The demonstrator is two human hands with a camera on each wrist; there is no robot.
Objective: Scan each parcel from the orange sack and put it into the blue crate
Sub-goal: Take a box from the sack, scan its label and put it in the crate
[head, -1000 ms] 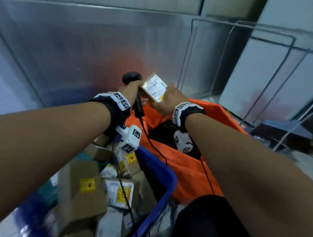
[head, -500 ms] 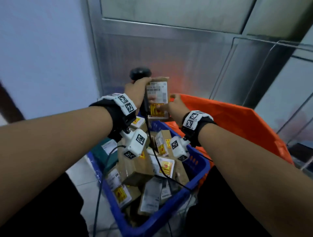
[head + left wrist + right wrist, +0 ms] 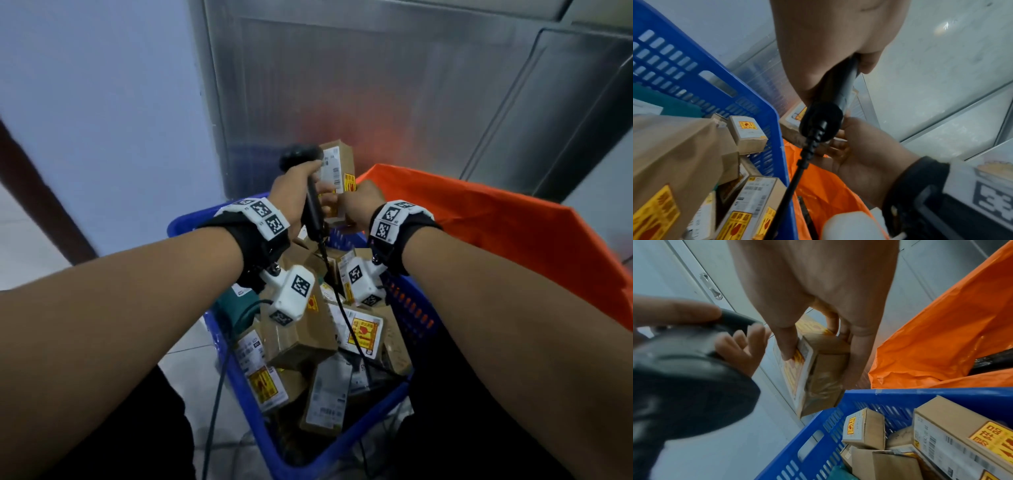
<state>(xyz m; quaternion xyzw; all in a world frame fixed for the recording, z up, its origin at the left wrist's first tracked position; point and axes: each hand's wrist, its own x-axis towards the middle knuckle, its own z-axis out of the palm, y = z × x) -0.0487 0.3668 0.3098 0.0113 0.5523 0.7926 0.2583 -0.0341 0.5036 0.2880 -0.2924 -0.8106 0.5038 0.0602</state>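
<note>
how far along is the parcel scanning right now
Done: many labelled parcels already lie piled in the blue crate. In hand: the right hand holds one small parcel upright above the crate's far rim, beside the scanner gripped in the left hand. Left: dropping it in. The orange sack hides whatever remains.

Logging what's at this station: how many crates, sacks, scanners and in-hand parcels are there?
blue crate: 1
orange sack: 1
barcode scanner, gripped by the left hand: 1
cardboard parcel, held by the right hand: 1
Total: 4
The parcels piled inside the blue crate overlap too much to count.
</note>
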